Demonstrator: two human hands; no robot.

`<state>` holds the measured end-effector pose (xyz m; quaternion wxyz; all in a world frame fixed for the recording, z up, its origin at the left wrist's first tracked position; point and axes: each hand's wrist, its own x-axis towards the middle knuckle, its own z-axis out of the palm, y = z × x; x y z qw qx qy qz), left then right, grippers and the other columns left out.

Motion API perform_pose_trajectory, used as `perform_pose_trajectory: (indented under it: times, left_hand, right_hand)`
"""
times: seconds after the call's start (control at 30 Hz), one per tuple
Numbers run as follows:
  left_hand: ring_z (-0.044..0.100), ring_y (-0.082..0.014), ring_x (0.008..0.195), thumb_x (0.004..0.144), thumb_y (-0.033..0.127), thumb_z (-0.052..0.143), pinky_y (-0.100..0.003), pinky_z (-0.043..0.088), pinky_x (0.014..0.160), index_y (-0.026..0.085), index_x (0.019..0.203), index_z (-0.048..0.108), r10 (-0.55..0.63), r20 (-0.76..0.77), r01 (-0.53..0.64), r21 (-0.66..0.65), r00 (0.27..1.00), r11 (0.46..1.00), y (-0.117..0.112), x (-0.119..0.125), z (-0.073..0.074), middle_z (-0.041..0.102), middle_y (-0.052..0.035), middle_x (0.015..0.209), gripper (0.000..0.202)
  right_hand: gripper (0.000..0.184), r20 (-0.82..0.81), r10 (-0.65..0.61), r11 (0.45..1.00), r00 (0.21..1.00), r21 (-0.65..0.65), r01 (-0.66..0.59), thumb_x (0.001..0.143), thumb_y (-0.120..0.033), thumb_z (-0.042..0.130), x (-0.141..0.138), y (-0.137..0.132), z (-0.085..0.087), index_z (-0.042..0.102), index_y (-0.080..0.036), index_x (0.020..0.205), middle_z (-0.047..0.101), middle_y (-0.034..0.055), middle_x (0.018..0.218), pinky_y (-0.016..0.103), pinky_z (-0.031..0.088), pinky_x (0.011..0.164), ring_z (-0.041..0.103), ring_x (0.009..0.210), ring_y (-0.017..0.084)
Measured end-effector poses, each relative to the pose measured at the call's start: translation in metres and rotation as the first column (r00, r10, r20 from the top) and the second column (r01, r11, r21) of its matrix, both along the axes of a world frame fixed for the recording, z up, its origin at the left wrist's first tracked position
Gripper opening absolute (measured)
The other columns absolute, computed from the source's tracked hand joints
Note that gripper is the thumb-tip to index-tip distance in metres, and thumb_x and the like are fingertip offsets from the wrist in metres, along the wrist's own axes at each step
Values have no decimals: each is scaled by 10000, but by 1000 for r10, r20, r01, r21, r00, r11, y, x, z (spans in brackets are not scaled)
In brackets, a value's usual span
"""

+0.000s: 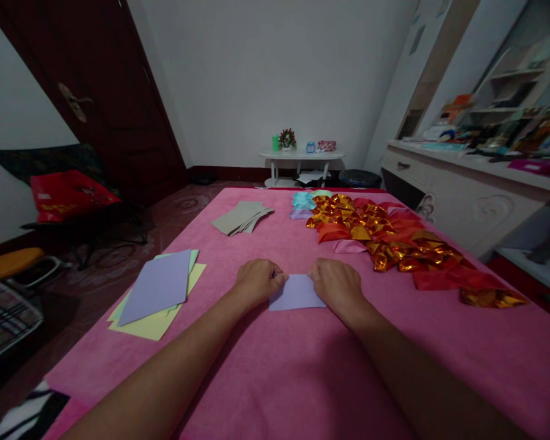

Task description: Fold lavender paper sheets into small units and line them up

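Note:
A small lavender sheet of paper (297, 294) lies on the pink cloth in front of me, its far edge between my two hands. My left hand (258, 281) is closed at its far left corner, thumb against the paper. At the far right corner my right hand (337, 282) is closed in the same way, with the fingers curled. Whether the sheet is folded I cannot tell. Left of my left hand rests a stack of coloured paper (158, 287), lavender on top with green and yellow sheets beneath.
Grey paper pieces (242, 217) are fanned out at the far left of the pink cloth (284, 379). Shiny gold folded pieces (348, 214), with red and pastel ones, cover the right side. A white dresser (462, 189) borders the right, a chair with a red bag (71, 195) the left.

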<state>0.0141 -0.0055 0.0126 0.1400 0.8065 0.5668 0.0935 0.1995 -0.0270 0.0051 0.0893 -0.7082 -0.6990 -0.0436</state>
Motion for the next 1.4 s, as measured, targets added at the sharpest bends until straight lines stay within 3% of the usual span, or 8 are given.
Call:
perform_pose_trajectory:
  times: [0.13, 0.23, 0.5, 0.8, 0.93, 1.0, 1.17, 1.4]
  left_hand:
    - [602, -179, 660, 820, 447, 468, -260, 304, 546, 270, 823, 727, 6, -27, -5, 38, 1000, 999, -3, 2, 1, 703, -29, 746, 314]
    - [634, -204, 718, 810, 439, 471, -268, 326, 559, 271, 829, 727, 11, -45, -8, 58, 999, 998, -4, 3, 0, 719, -49, 786, 307]
    - [636, -204, 694, 798, 382, 468, -264, 301, 533, 231, 740, 715, 53, -90, -48, 64, 995, 997, -3, 2, -3, 711, -74, 748, 295]
    - [490, -136, 516, 802, 479, 499, -255, 219, 506, 215, 687, 694, 17, 76, -20, 29, 997, 999, -2, -2, -3, 617, -22, 592, 348]
    - [413, -103, 475, 810, 521, 486, -239, 200, 489, 178, 593, 617, -6, 233, 0, 24, 972, 1000, 7, -9, -14, 500, 15, 511, 426]
    - [383, -92, 473, 815, 538, 477, -230, 198, 478, 162, 553, 547, -38, 361, 36, 11, 932, 999, 12, -11, -21, 436, 28, 499, 464]
    - [337, -77, 497, 810, 539, 498, -210, 210, 467, 148, 566, 483, -63, 631, 134, -65, 773, 989, 17, -9, -29, 371, 43, 531, 461]
    - [324, -78, 513, 842, 506, 452, -204, 230, 478, 158, 569, 409, -15, 719, 91, -66, 695, 994, 14, -4, -30, 345, 44, 552, 444]
  right_hand:
    - [231, -13, 34, 992, 999, 118, -32, 876, -213, 434, -3, -5, 7, 654, -149, 849, 682, 133, 915, 351, 430, 705, 631, 880, 271]
    - [241, -140, 274, 944, 951, 227, -239, 886, -234, 466, -22, -17, 12, 619, -162, 1057, 637, 115, 1120, 374, 384, 930, 564, 1062, 247]
    - [985, -267, 436, 890, 859, -12, -455, 776, -675, 490, -59, -55, -8, 298, 68, 1393, 261, 303, 1456, 487, 262, 1092, 245, 1368, 366]
    - [919, -85, 321, 940, 943, -95, -328, 775, -676, 485, -20, -42, -1, 438, 58, 1326, 363, 317, 1394, 524, 243, 1077, 320, 1323, 408]
    - [534, -244, 203, 979, 948, 52, -196, 883, -519, 421, -4, -24, 3, 684, -78, 1032, 628, 230, 1163, 491, 336, 1000, 563, 1111, 347]
    - [426, -501, 185, 983, 845, 111, -149, 889, -478, 418, 5, -13, 0, 704, -162, 883, 704, 138, 977, 431, 435, 871, 638, 927, 278]
    - [385, -953, 172, 977, 248, 133, -168, 693, -444, 669, 14, 4, -13, 650, -142, 932, 658, 36, 724, 267, 456, 566, 595, 630, 165]
    - [272, -963, 203, 977, 179, 187, -99, 634, -395, 726, 9, -2, -5, 631, -140, 645, 580, -2, 587, 224, 384, 488, 509, 538, 119]
